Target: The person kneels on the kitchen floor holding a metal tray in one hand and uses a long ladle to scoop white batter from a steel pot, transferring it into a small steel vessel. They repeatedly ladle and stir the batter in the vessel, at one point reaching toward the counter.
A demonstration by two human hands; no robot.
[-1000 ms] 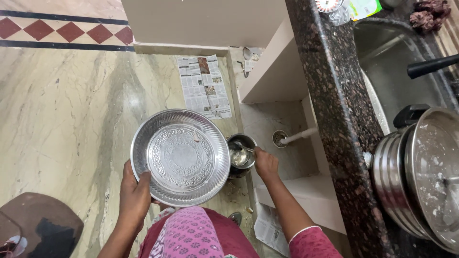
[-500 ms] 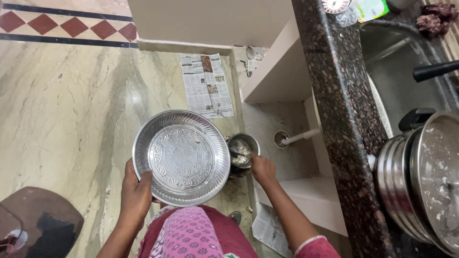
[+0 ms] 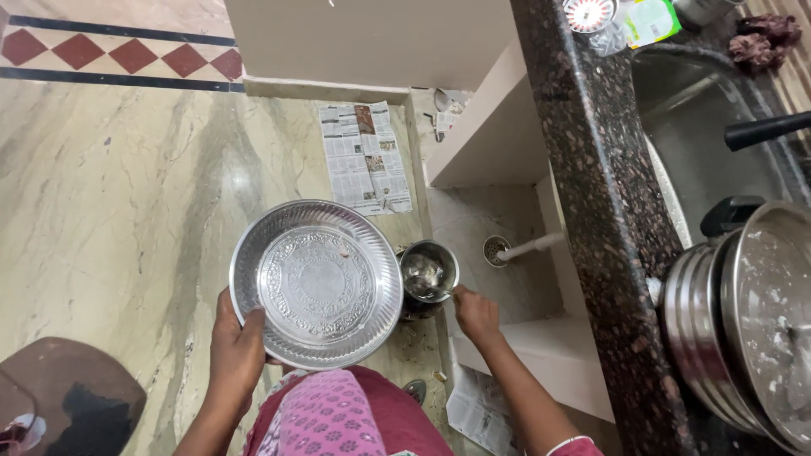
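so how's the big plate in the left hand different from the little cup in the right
The plate is wide, shallow and flat-bottomed with an embossed pattern; the small steel cup is narrow, deep and plain. The left hand grips the plate at its lower rim, while the right hand holds the cup from its side, with a spoon in it. The plate looks nearly bare, with only a few specks. Both are shiny steel and round, held over the floor.
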